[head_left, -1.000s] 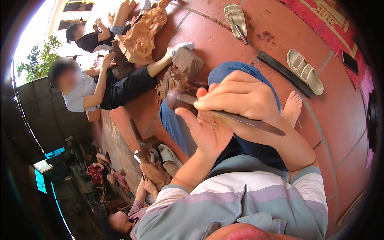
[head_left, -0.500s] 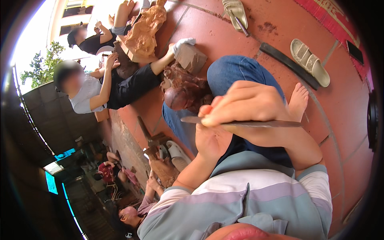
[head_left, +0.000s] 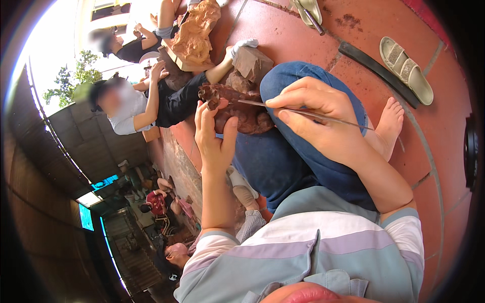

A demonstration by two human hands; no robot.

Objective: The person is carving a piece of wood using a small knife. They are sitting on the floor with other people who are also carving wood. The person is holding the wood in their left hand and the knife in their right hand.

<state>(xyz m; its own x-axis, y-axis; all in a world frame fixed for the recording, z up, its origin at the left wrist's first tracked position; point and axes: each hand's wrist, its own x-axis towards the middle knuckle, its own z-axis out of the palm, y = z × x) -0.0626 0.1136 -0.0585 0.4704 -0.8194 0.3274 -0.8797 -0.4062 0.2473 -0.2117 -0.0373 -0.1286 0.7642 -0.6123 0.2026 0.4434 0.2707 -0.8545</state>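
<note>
A dark reddish-brown wooden carving (head_left: 245, 122) with rounded forms rests against my jeans, between my knees. My left hand (head_left: 214, 141) is closed on its left side, the fingers on the far part and the thumb on the near side. A slim metal file (head_left: 348, 122) lies in the pinch of my right hand (head_left: 326, 134). Its tip points left and meets the upper part of the carving; its other end slants back over my right knee. My left palm hides part of the carving's left side.
A wood block (head_left: 252, 63) stands beyond the carving. To the right lie a long dark bar (head_left: 376, 73), a beige sandal (head_left: 406, 70) and another sandal (head_left: 308, 11) with a tool across it. A large orange-brown carving (head_left: 197, 35) stands far left, near seated people.
My hands have parted: the left has moved up and left onto the carving, while the right has brought the file's tip onto it. The view has shifted a little.
</note>
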